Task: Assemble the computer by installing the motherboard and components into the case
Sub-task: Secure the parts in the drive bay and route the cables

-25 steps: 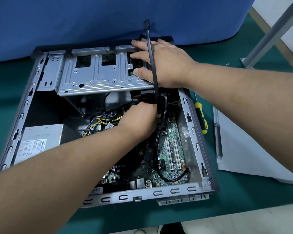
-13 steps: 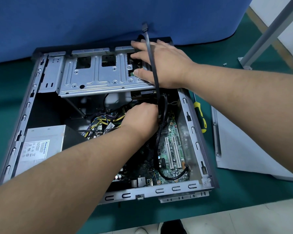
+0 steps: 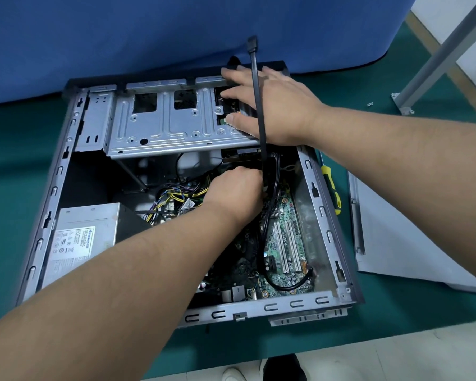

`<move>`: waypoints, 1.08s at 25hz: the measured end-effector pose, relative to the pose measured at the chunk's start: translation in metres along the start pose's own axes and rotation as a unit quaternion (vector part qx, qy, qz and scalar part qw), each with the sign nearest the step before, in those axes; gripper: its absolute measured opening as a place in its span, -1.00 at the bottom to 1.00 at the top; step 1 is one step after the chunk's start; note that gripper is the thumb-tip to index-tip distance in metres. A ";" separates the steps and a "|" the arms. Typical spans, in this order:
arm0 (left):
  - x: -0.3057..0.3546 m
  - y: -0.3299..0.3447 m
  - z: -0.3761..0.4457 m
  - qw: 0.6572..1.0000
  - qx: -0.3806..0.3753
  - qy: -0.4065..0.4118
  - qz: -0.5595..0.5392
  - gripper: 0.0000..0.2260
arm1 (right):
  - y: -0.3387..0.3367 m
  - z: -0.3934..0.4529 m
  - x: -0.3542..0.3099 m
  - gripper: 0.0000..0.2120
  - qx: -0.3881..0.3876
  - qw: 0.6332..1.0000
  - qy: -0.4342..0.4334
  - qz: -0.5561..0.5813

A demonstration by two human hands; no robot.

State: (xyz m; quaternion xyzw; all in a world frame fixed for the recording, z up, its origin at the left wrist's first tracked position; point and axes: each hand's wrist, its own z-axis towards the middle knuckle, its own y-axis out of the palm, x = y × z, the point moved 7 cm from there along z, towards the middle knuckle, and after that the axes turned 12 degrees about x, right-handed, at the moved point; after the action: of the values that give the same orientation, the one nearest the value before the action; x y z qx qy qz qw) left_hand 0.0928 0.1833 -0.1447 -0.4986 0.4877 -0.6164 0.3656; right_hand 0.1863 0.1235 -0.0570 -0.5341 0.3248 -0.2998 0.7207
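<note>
An open grey computer case [image 3: 326, 235] lies on its side on the green table. Inside, the green motherboard [image 3: 286, 243] lies at the right and a grey power supply [image 3: 85, 235] at the left. My right hand [image 3: 272, 105] rests flat, fingers spread, on the right end of the metal drive cage [image 3: 162, 125]. My left hand [image 3: 237, 193] reaches in below the cage, fingers curled round a black flat cable [image 3: 259, 100] that stands up past my right hand. What the fingertips touch is hidden.
A yellow-handled screwdriver [image 3: 331, 191] lies just right of the case. The grey side panel [image 3: 396, 237] lies further right. A metal frame leg [image 3: 437, 56] stands at the back right and a blue curtain behind. Yellow and black wires [image 3: 173, 196] bundle mid-case.
Both hands stay nearly where they were. My left hand has shifted slightly upward, nearer the drive cage's lower edge, still on the cable.
</note>
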 end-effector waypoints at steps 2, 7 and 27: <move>-0.001 -0.002 0.001 1.000 0.002 -0.010 -0.005 -0.90 | 0.000 0.000 0.000 -0.44 0.002 1.000 0.001 0.001; 0.003 -0.010 -0.005 0.997 -0.066 0.008 -0.033 -0.76 | 0.000 -0.001 0.001 -0.44 0.003 1.000 0.005 0.005; -0.109 -0.097 -0.023 0.988 0.039 -0.141 0.045 -0.53 | -0.010 0.005 -0.003 -0.60 -0.036 0.998 0.014 0.052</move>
State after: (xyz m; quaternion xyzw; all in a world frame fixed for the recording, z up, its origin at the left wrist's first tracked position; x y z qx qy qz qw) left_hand 0.0995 0.3157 -0.0796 -0.5434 0.4290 -0.5411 0.4774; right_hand 0.1877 0.1262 -0.0463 -0.5378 0.3727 -0.2575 0.7110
